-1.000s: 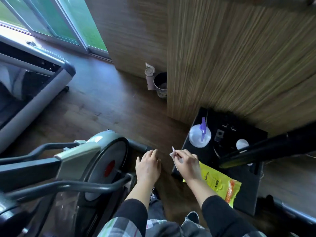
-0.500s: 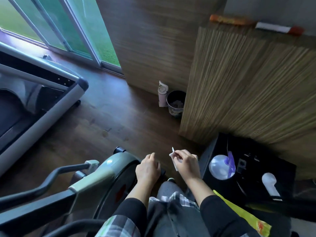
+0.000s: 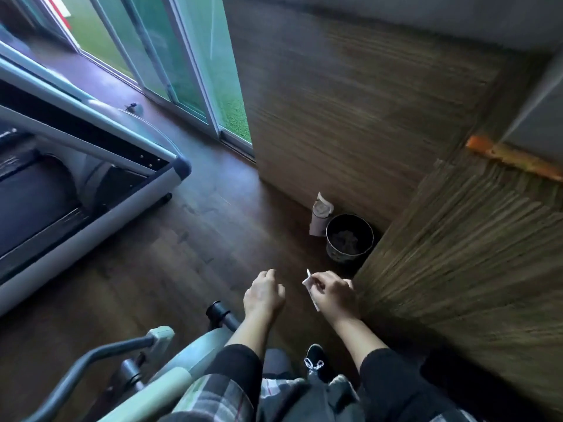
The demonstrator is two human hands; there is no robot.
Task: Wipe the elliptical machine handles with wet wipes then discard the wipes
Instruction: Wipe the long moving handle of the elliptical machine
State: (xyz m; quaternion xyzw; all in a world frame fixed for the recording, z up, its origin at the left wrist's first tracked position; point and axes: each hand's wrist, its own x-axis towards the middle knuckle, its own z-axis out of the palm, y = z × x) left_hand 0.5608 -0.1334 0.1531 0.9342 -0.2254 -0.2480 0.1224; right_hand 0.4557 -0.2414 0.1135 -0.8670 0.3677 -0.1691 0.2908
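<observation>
Right hand (image 3: 333, 295) pinching white wipe (image 3: 308, 283), left hand (image 3: 264, 294) loosely curled and empty, bin (image 3: 349, 238) ahead across bare floor (image 3: 189, 257), beside cabinet edge (image 3: 393, 229).

Both my forearms reach forward from the lower edge of the view, black sleeves pushed up below the elbows, wrists bare. My left hand (image 3: 264, 295) hangs palm down with its back to me, fingers loosely curled and holding nothing. My right hand (image 3: 334, 295) sits just beside it, apart from it, at the same height. Its fingers are curled in, and the thumb and forefinger pinch a small white wipe (image 3: 308, 283) that sticks out on the side toward my left hand. Neither hand touches the other.
</observation>
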